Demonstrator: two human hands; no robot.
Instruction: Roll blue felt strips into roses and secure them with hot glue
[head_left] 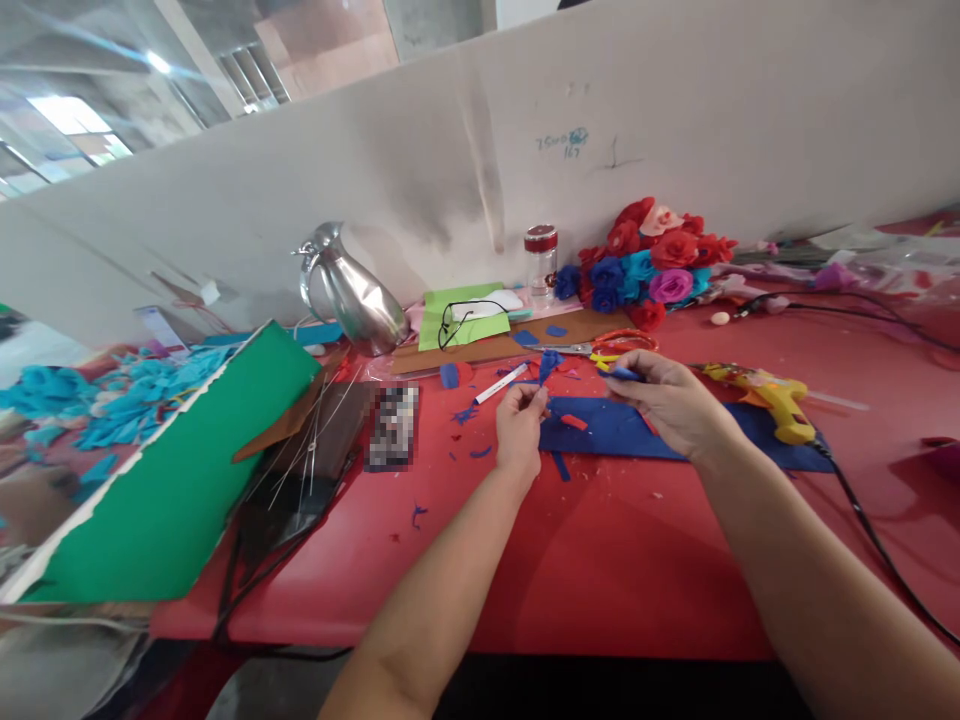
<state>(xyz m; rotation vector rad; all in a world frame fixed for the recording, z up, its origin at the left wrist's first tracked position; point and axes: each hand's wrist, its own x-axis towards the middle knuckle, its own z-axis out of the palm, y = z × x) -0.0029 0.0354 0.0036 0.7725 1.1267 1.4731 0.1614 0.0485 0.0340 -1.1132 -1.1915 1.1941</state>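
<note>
My left hand (520, 425) is closed in a pinch on the stem of a small blue fabric flower (548, 364), held upright above the red table (600, 560). My right hand (670, 400) is closed over a small blue piece (625, 373) just right of the flower, above a dark blue felt sheet (622, 430) lying flat on the table. Small blue and red scraps lie around both hands.
A yellow glue gun (772, 398) with a black cord lies right of my right hand. Orange-handled scissors (615, 345), a white marker (501, 383), a metal jug (352, 295), a jar (541, 258), finished fabric flowers (649, 265), a green board (180, 470), thin wires (315, 435) and teal scraps (97, 395) surround the work area.
</note>
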